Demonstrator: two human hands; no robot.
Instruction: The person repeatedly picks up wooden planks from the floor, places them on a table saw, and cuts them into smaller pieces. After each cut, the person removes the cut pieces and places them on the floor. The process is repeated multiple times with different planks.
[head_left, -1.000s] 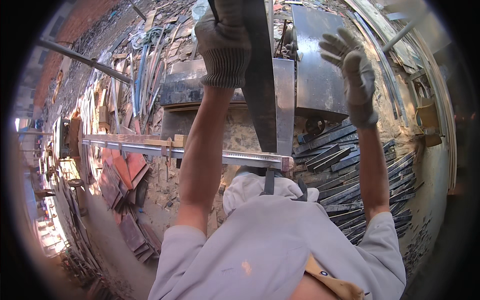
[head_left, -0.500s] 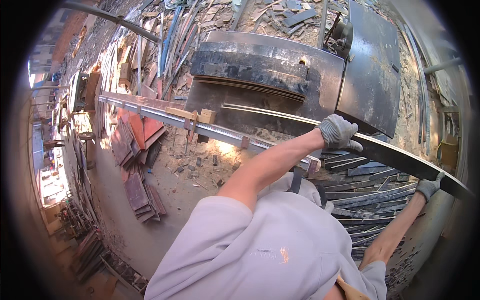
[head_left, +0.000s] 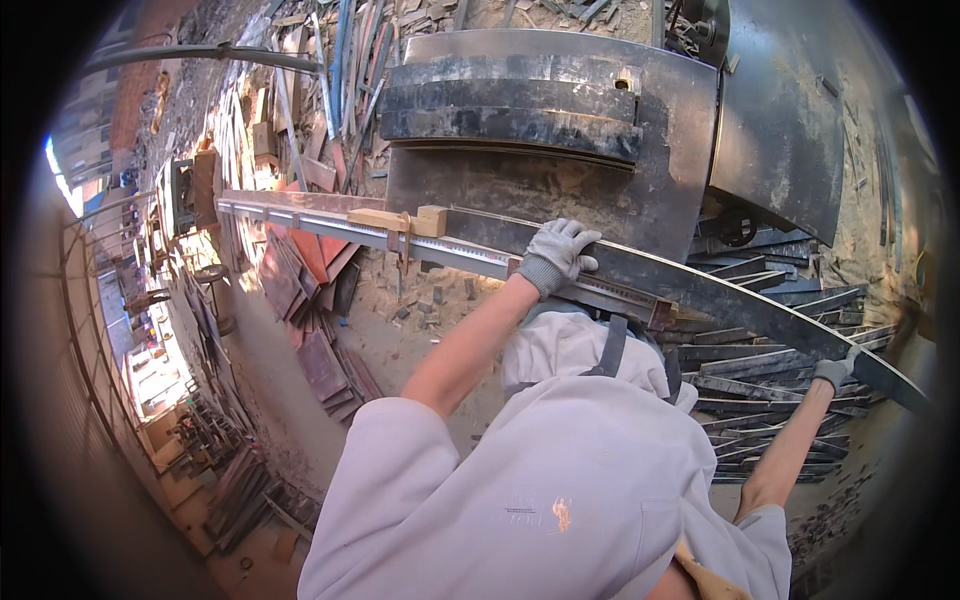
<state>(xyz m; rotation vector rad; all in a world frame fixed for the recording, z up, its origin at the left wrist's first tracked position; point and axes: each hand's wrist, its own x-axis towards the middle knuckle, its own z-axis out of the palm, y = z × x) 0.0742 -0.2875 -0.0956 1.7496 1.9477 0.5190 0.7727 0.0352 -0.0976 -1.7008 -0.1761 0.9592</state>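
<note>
A long, narrow black-faced board [head_left: 690, 283] with a pale edge runs slantwise across the view. My left hand [head_left: 560, 250], in a grey glove, lies on the board near its far left end, fingers stretched toward the far edge and thumb apart. My right hand [head_left: 835, 370], also gloved, is closed around the board near its right end. Beside the left end sits a small wooden block [head_left: 432, 220] on a long metal rail [head_left: 470, 258] with a measuring scale. The undersides of both hands are hidden.
A dark metal machine table [head_left: 660, 130] carries stacked curved black boards [head_left: 510, 110]. Several cut strips [head_left: 760, 400] lie piled below my board at the right. Reddish panels [head_left: 320, 360] lean at the left, and wood scraps cover the ground beyond.
My left hand has slid leftward along the board, its fingers now laid out over it. The board's left end has come closer to the wooden block, and my right hand has moved left.
</note>
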